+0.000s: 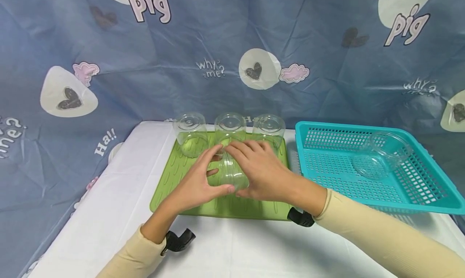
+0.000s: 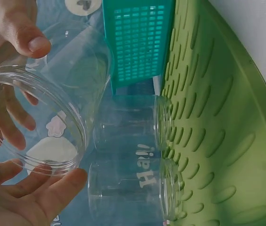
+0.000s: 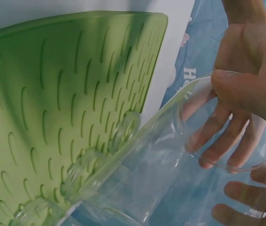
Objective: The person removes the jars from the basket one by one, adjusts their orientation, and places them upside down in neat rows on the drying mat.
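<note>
A clear jar (image 1: 232,171) lies sideways in the air over the green mat (image 1: 167,189), its ridged mouth toward the left. My right hand (image 1: 263,173) grips it around the base end, thumb on the near side, as the right wrist view also shows. Around the mouth, my left hand (image 1: 200,185) curves with thumb and fingers on opposite sides, its fingertips at the ridged rim (image 2: 71,165). Behind the hands, three similar jars stand mouth down along the mat's far edge: left (image 1: 190,134), middle (image 1: 230,126) and right (image 1: 269,128).
To the right stands a turquoise slotted basket (image 1: 327,126), with another clear jar (image 1: 378,157) tilted inside it. A white cloth (image 1: 232,249) covers the table. A blue printed curtain (image 1: 218,36) hangs close behind the jars.
</note>
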The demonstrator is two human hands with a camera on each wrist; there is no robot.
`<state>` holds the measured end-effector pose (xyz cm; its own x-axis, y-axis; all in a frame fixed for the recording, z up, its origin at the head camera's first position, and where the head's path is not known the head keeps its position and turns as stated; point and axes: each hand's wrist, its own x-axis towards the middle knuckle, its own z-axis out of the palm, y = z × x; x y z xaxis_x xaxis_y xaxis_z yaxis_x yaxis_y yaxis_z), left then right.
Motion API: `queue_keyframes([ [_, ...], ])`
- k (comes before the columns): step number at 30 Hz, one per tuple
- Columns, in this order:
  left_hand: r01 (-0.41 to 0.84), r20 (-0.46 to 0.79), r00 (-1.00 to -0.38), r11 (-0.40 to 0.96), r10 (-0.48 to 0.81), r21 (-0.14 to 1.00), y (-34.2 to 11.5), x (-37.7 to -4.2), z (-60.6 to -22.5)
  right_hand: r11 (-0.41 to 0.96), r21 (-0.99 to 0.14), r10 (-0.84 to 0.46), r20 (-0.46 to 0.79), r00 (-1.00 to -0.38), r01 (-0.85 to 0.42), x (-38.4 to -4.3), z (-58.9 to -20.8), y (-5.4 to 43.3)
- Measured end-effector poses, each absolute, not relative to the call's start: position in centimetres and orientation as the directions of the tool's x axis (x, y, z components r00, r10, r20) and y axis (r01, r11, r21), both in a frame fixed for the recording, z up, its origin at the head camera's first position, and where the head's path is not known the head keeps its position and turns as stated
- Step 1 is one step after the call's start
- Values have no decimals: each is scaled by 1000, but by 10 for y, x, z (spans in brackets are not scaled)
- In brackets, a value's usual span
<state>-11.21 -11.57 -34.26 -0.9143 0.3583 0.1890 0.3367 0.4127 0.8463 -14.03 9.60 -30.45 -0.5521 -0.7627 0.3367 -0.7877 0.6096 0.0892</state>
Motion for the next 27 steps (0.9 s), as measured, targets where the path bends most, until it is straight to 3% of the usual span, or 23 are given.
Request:
queue_keyframes([
  [11,352,224,-916,400,333,846,-117,-109,-344,606,84,-764,339,-549,-791,-137,-307,98],
  [27,460,325,-872,386,366,800,-124,-102,-343,653,20,-727,299,-618,-758,-128,-310,118],
])
